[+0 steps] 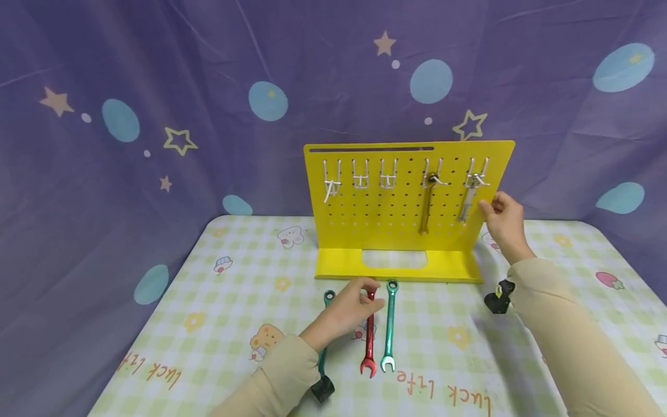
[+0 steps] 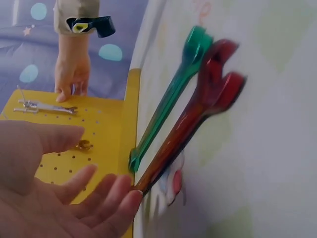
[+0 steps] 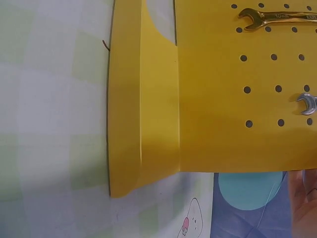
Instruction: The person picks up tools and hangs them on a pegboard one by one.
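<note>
My left hand (image 1: 345, 308) is over the top end of a red wrench (image 1: 369, 344) lying on the table, thumb and fingers spread apart. In the left wrist view the fingertips are right at the wrench's far end. Just right of it lies a green ratchet wrench (image 1: 390, 327); another green wrench (image 1: 329, 297) is partly hidden behind my left hand and wrist. With thumb in front and fingers behind, my right hand (image 1: 506, 223) holds the right edge of a yellow pegboard (image 1: 365, 231). A gold wrench (image 1: 427, 211) and a silver wrench (image 1: 467, 202) hang on the board.
White hooks (image 1: 361, 180) without wrenches stick out of the board's left half. Its base ledge (image 1: 339, 265) rests on the checked tablecloth (image 1: 443, 370). A purple curtain (image 1: 333, 58) stands behind the table. Black wrist straps (image 1: 499, 297) are on both sleeves.
</note>
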`<state>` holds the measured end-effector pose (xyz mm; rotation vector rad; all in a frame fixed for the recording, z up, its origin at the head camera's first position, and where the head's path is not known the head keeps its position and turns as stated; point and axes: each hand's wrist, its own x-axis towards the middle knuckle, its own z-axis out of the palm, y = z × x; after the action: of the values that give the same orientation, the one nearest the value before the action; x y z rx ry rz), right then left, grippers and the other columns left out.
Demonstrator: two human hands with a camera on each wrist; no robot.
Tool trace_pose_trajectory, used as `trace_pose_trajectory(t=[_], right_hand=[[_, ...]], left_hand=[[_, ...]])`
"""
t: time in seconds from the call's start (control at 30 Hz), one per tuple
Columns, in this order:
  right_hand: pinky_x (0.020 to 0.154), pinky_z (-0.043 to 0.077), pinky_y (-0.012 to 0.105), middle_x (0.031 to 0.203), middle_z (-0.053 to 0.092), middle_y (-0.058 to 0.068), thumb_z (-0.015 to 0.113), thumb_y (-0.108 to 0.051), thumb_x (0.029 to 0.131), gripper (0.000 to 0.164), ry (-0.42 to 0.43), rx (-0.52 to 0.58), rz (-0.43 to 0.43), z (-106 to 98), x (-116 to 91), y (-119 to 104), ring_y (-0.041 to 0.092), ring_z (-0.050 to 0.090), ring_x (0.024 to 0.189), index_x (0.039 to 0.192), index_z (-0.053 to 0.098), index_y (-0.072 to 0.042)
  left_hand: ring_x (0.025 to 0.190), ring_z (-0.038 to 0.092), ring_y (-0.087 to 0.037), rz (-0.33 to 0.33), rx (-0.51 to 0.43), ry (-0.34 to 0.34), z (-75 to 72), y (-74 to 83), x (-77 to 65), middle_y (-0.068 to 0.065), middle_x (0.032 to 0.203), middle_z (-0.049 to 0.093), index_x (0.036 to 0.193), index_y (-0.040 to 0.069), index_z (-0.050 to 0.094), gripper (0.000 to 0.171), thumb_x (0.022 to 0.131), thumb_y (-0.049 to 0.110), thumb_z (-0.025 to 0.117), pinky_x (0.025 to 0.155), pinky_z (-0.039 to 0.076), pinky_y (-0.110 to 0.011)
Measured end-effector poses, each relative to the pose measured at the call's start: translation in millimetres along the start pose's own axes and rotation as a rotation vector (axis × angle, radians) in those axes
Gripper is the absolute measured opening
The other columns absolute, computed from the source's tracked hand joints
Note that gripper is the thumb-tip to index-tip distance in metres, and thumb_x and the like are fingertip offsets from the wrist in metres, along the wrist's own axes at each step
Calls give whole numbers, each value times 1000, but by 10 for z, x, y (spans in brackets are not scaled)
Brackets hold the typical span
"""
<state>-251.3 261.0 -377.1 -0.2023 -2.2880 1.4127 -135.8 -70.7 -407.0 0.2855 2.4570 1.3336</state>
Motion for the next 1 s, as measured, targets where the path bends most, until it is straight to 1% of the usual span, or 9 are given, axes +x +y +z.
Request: trace_pose_trajectory(t=[0.1,0.13,0.23,0.33,0.4,0.53,0.67,0.8,1.0], right_hand=[[60,42,10,67,49,-28,60,-10,99,24,8,-3,-1,0,-3,3,-6,49,65,108,58,12],[60,42,10,67,49,-28,60,-10,99,24,10,-4,-2,-2,-5,1,-6,49,65,109,58,12],[60,42,10,67,50,-28,60,-10,99,24,16,-2,2,-3,-10,-2,-7,49,64,109,58,12],[59,42,10,66,49,-28,60,-9,99,24,18,8,11,6,-16,-2,-7,48,64,109,58,13],[59,42,10,65,49,-29,60,-9,99,24,22,14,12,13,-20,-5,-7,49,64,109,58,13],[59,41,10,65,48,-28,61,-9,99,23,36,9,17,19,-31,-14,-7,48,63,107,58,12],[58,41,10,66,50,-25,61,-9,99,23,42,-4,22,22,-36,-17,-7,47,62,107,59,12],[58,42,10,70,54,-20,60,-11,99,24,26,-14,32,24,-43,-22,-6,48,63,108,59,11],[61,43,10,71,51,-23,59,-13,100,26,12,-12,44,14,-39,-30,-5,50,67,111,59,11]], left_hand=[[91,57,-16,14,52,-10,85,-2,-26,-7,114,59,129,9,59,38,96,27,67,69,50,-31],[89,57,-16,32,95,-2,114,2,-32,-7,111,59,129,8,60,38,96,26,67,67,50,-31],[92,59,-18,81,259,61,208,24,-35,-6,112,63,127,7,63,37,96,26,67,77,51,-32],[103,61,-21,98,382,104,299,66,-21,-6,118,64,127,6,64,37,96,27,67,88,52,-36],[112,60,-23,98,399,101,346,98,-2,-8,122,64,127,4,64,38,96,27,67,93,50,-39],[114,59,-25,80,390,92,411,150,40,-13,126,63,127,1,64,40,96,25,67,97,49,-40],[95,61,-26,69,428,115,454,161,70,-18,120,62,122,-3,63,39,92,22,72,86,52,-39],[70,52,-22,38,451,116,472,150,67,-14,95,59,106,-4,62,33,86,16,78,65,48,-33],[61,47,-20,21,444,126,478,147,64,-5,72,47,83,2,58,23,85,11,79,54,41,-28]])
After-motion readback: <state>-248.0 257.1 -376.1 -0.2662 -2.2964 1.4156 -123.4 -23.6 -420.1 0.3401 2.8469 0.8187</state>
